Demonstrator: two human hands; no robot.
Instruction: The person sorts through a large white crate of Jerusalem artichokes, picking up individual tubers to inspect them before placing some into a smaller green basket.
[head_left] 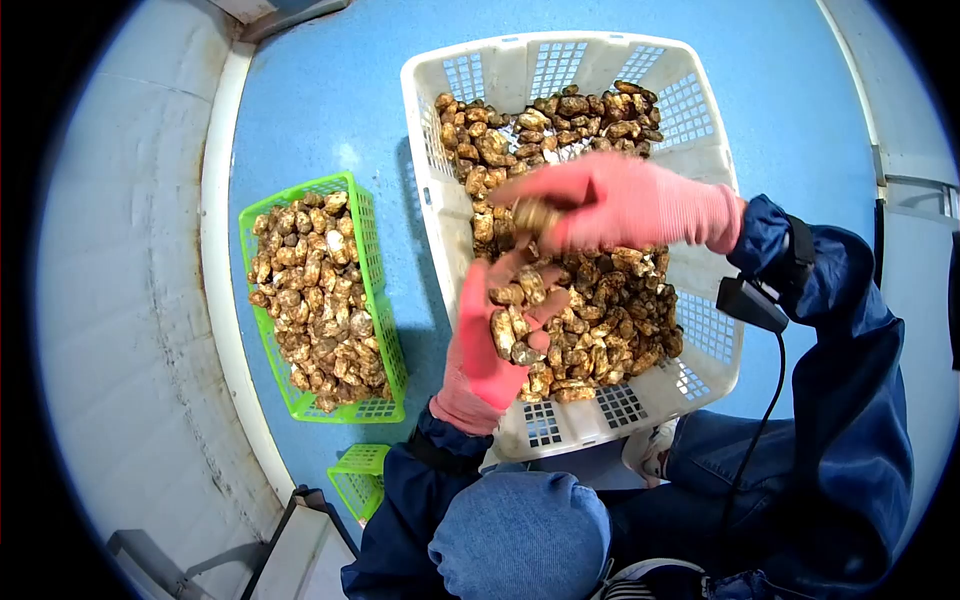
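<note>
My left hand (478,350), in a pink glove, is turned palm up over the left side of a large white plastic basket (712,300). Several stubby brown-and-cream mushrooms (504,330) rest in its palm, with the fingers curled around them. Reaching in from the right, my right hand (635,205) wears a pink glove too and pinches a brown mushroom (537,214), blurred by motion, just above the left fingertips. Beneath both hands a thick layer of mushrooms (620,320) covers much of the basket's bottom.
A green basket (388,335) heaped with similar mushrooms (312,270) stands left on the blue floor (340,90). Below it is a smaller green basket (357,478). A pale wall (130,250) runs along the left. A black cable (770,410) hangs from my right sleeve.
</note>
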